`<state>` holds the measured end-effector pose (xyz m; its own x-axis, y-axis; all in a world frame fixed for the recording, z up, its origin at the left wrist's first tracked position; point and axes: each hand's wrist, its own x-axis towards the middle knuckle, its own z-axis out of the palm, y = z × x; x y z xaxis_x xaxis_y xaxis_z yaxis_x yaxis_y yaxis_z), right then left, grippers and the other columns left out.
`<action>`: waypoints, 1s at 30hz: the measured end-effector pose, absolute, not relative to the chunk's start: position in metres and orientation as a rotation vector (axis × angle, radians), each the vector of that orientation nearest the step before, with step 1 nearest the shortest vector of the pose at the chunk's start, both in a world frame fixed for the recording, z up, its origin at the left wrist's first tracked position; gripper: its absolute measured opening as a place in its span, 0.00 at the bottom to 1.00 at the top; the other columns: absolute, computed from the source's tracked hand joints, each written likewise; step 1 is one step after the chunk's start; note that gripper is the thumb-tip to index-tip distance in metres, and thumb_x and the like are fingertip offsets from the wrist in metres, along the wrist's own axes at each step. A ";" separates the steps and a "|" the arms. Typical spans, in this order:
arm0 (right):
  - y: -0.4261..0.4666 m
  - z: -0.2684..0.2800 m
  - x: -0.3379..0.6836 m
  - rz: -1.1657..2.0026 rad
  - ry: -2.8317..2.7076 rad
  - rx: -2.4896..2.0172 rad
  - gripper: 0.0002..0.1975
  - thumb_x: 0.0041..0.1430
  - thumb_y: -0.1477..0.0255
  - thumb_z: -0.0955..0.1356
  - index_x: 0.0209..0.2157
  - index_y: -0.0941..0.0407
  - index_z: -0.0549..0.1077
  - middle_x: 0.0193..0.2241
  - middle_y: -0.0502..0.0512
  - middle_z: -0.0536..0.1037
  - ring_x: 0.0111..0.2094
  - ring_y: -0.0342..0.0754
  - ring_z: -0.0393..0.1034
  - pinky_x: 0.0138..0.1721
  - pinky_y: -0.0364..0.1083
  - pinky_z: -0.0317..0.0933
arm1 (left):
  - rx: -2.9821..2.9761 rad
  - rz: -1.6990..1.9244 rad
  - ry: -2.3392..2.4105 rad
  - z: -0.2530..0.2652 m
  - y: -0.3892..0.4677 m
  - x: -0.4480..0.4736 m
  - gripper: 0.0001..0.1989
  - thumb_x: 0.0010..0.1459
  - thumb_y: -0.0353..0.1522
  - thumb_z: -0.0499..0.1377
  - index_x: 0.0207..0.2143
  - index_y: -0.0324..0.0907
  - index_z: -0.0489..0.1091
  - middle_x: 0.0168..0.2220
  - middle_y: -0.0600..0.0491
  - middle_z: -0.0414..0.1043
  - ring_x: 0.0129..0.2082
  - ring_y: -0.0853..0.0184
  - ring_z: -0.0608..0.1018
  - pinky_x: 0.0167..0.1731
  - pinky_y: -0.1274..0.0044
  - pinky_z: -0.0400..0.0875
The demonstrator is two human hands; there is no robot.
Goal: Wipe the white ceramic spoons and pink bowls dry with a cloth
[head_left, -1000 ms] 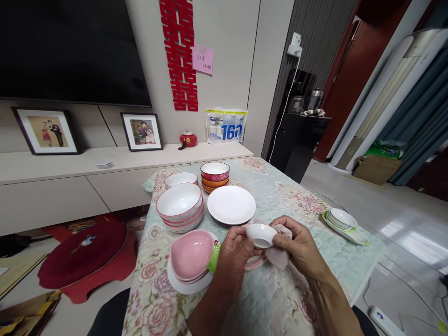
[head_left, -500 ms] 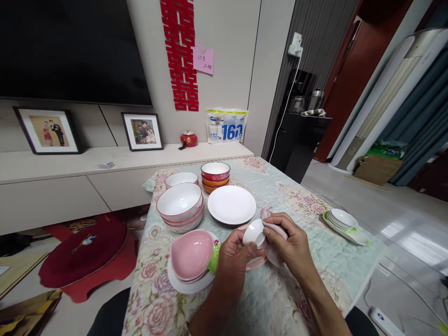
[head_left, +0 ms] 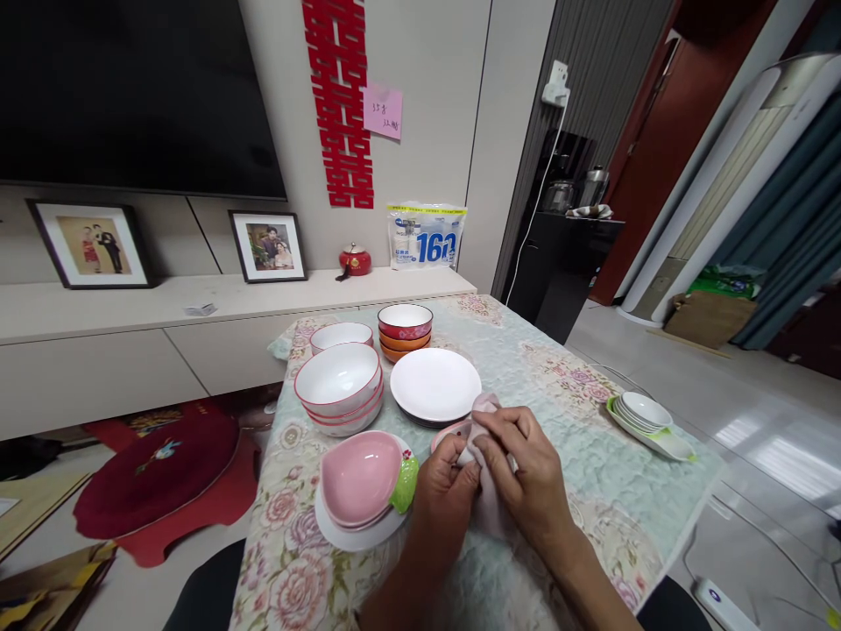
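My left hand (head_left: 445,491) is closed on a small white dish, which the cloth and my fingers now hide almost wholly. In my right hand (head_left: 529,469) is a pale pink cloth (head_left: 491,513), pinched over the dish, its loose end hanging below. Behind my hands a pink dish (head_left: 447,435) shows only part of its rim. To the left, a pink strawberry-shaped dish (head_left: 361,478) with a green leaf handle rests on a white plate (head_left: 355,540). Just beyond my hands sits a stack topped by a round white plate (head_left: 435,383).
Pink-rimmed white bowls (head_left: 338,381) and red and orange bowls (head_left: 405,331) are stacked farther back on the flowered tablecloth (head_left: 295,570). Small white dishes (head_left: 645,409) sit in a green-edged dish (head_left: 663,444) near the right edge. A red stool (head_left: 161,473) stands left of the table.
The cloth has come over the small white dish and now covers it. My right hand has shifted slightly left, and both hands are closer together.
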<state>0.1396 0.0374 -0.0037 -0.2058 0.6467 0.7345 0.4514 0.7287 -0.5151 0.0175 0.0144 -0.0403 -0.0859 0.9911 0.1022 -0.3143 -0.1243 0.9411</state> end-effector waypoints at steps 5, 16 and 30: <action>0.052 -0.014 0.151 0.362 -1.674 -0.978 0.07 0.65 0.75 0.68 0.41 0.53 0.80 0.36 0.55 0.76 0.40 0.49 0.73 0.41 0.47 0.67 | 1.017 1.461 0.967 -0.047 0.016 0.020 0.04 0.52 0.31 0.63 0.32 0.40 0.75 0.24 0.57 0.68 0.23 0.71 0.65 0.25 0.79 0.59; 0.033 -0.008 0.137 0.270 -1.832 -0.765 0.15 0.64 0.80 0.67 0.48 0.51 0.81 0.38 0.56 0.71 0.38 0.47 0.71 0.38 0.45 0.67 | 1.103 1.478 0.979 -0.040 0.013 0.014 0.07 0.55 0.33 0.63 0.37 0.42 0.77 0.28 0.56 0.73 0.26 0.68 0.70 0.27 0.78 0.63; 0.044 -0.013 0.146 0.464 -1.682 -0.924 0.15 0.62 0.70 0.70 0.50 0.51 0.80 0.44 0.59 0.75 0.47 0.54 0.72 0.47 0.52 0.67 | 0.959 1.454 0.958 -0.038 0.015 0.015 0.07 0.52 0.35 0.65 0.30 0.41 0.73 0.24 0.57 0.69 0.23 0.70 0.66 0.25 0.79 0.59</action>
